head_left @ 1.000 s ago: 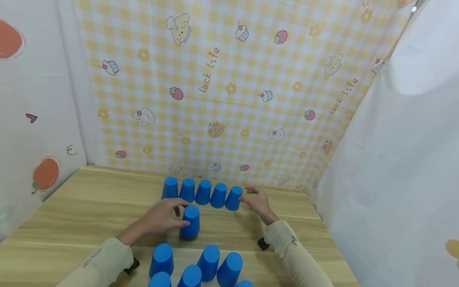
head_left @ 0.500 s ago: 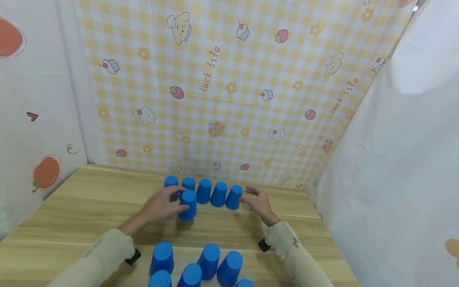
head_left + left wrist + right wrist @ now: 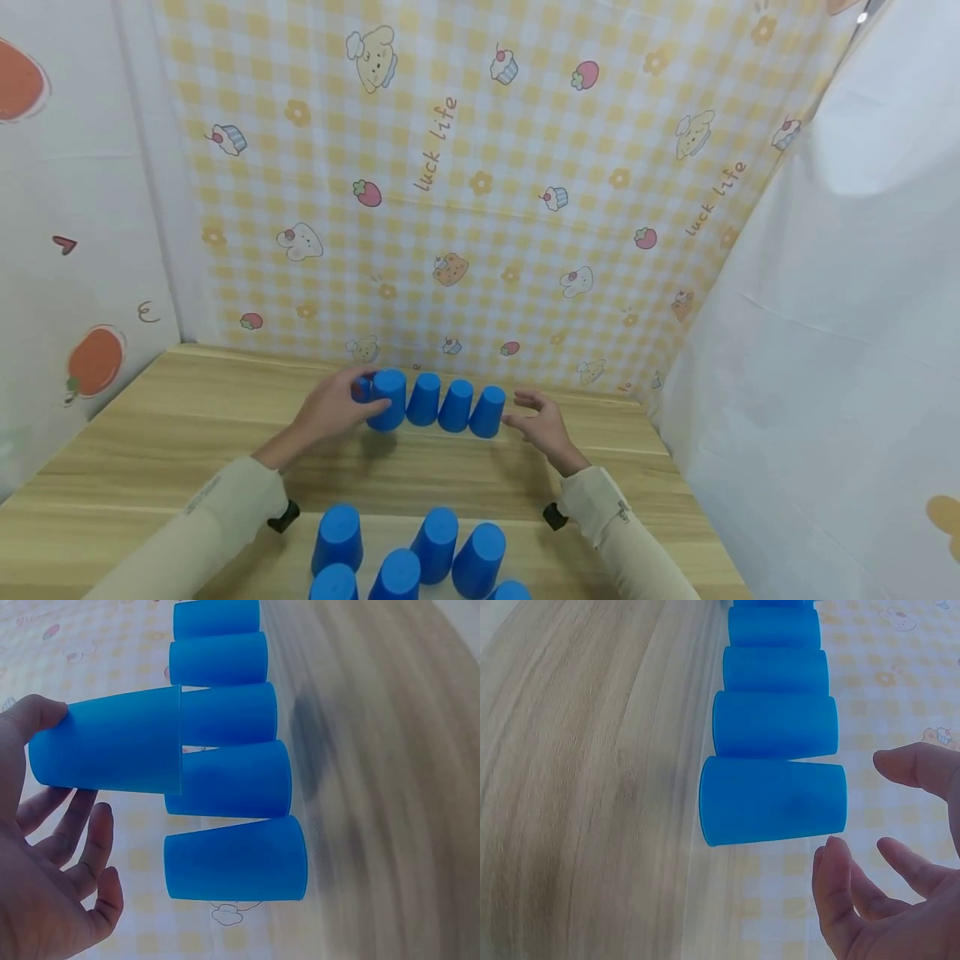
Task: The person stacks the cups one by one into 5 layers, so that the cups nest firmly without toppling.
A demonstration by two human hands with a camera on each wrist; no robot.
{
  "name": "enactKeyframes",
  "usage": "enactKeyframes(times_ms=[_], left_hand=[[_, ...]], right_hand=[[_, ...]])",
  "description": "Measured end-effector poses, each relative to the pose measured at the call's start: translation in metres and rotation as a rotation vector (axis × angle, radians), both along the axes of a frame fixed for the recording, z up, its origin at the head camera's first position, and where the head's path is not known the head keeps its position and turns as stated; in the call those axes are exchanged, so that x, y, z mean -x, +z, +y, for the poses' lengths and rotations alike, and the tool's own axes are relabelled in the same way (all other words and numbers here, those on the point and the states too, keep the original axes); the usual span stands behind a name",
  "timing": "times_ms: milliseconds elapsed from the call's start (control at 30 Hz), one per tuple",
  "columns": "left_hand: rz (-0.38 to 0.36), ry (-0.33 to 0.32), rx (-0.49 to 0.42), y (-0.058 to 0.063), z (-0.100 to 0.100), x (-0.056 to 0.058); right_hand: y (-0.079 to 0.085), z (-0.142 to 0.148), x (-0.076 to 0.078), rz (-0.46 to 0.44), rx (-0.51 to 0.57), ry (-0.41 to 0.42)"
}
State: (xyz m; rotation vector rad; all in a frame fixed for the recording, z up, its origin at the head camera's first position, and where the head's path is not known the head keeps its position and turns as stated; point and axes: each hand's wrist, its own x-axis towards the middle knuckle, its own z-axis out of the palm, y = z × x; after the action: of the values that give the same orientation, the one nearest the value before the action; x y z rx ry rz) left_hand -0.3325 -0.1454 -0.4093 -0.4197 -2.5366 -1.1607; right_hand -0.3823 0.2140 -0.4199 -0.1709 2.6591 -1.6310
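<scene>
Cup point(image 3: 387, 404), blue and mouth-down, hangs pinched in my left hand point(image 3: 333, 408) before the row of blue cups point(image 3: 455, 407), above the counter point(image 3: 457, 471); best kept level, clear of them. My right hand point(image 3: 543, 427) spreads loosely beside the end cup point(image 3: 774, 801).

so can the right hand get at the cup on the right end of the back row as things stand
Most likely yes: the right hand is right beside that end cup, holding nothing, and no other cup stands between them.
</scene>
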Motion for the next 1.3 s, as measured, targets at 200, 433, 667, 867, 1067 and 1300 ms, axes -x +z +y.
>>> enactKeyframes(times_ms=[200,433,667,867,1067,1300], left_hand=[[-0.022,-0.002,-0.025,0.006,-0.004,0.006],[-0.034,-0.005,-0.041,0.011,-0.007,0.013],[-0.043,0.020,-0.041,0.019,-0.009,0.014],[-0.047,0.036,-0.025,0.027,-0.012,0.020],[-0.052,0.068,-0.014,0.029,-0.017,0.028],[-0.087,0.092,0.006,0.032,-0.017,0.038]], right_hand=[[0.003,-0.001,-0.007,0.004,0.009,0.027],[0.009,-0.005,-0.015,0.000,-0.003,0.066],[0.011,-0.009,-0.023,-0.007,-0.019,0.149],[0.015,-0.010,-0.028,-0.021,-0.014,0.235],[0.016,-0.011,-0.032,0.004,-0.026,0.355],[0.019,-0.013,-0.037,-0.009,-0.091,0.468]])
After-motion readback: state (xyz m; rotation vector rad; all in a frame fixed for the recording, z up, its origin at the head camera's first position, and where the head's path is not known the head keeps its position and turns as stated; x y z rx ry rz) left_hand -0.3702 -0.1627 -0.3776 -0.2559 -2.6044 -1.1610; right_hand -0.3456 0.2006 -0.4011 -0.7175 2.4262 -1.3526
